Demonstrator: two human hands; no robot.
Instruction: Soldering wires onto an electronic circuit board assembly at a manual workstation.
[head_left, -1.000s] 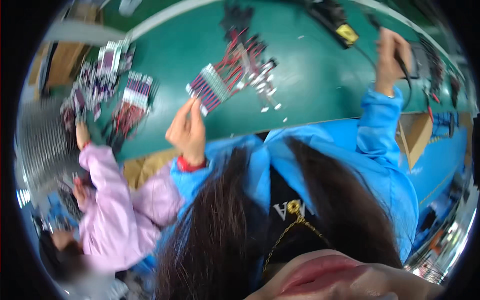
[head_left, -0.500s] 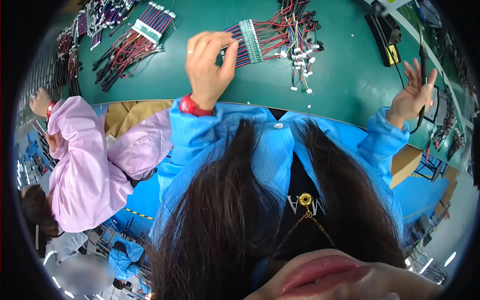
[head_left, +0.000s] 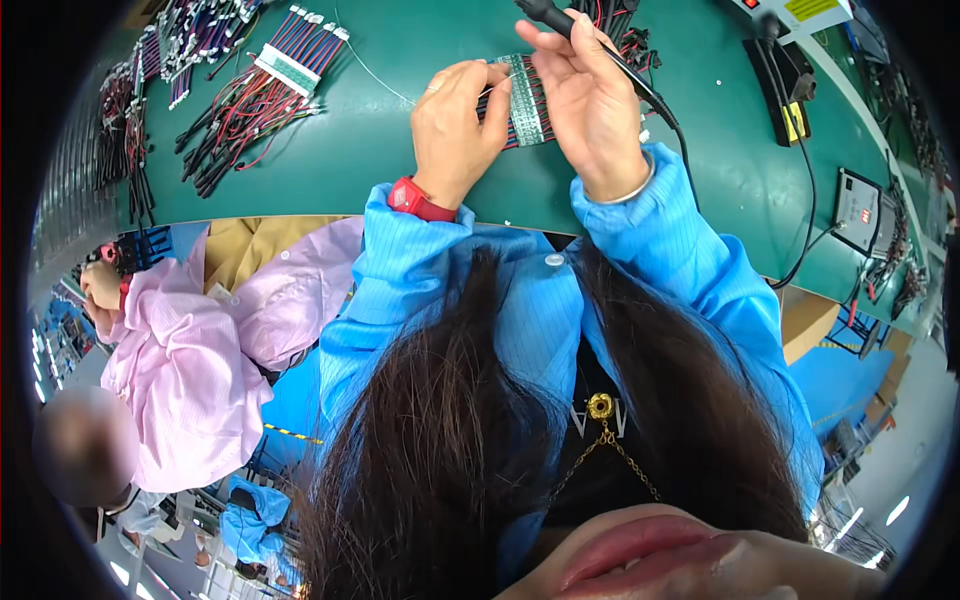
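My left hand (head_left: 455,135), with a red watch on its wrist, is closed in a pinch on a thin silvery solder wire (head_left: 375,75). The wire trails away behind it to the upper left, and its front end runs over a green circuit board strip (head_left: 527,100). Red, blue and black leads come from both sides of the strip, partly covered by my hands. On the strip's right, my right hand (head_left: 595,125) grips the black handle of a soldering iron (head_left: 625,68) between thumb and fingers. The iron's tip cannot be made out.
Finished-looking wired strips (head_left: 288,70) lie on the green table (head_left: 370,150) at left, beside further cable bundles (head_left: 205,45). A black iron stand (head_left: 780,85) with a yellow part and a small grey box (head_left: 857,210) stand at right. A co-worker in a pink sleeve (head_left: 180,350) sits at left.
My right hand has swung in from the stand side to the strip, bringing the soldering iron. My left hand has shifted slightly right, and the solder wire now shows.
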